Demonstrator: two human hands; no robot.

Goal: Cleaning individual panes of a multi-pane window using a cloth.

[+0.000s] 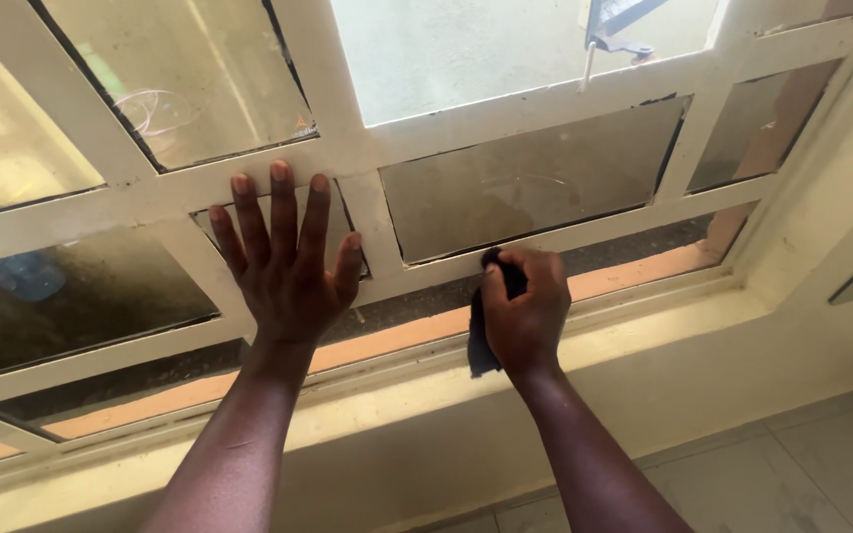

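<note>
Right now I see my left hand (286,262) spread wide and flat, palm pressed against the cream-painted window frame (367,148), its fingers (281,202) fanned out over a small glass pane (343,232) and their tips touching the horizontal bar above it. It grips nothing; it only leans on the frame. My right hand (525,311) is curled tight around a dark blue cloth (481,341), fingers folded over the wad, which bunches above the knuckles and hangs down past the palm. That fist sits against the lower frame bar, just under the larger dusty pane (535,183). Below both hands runs the orange sill (397,341), then the pale wall ledge (644,345).
</note>
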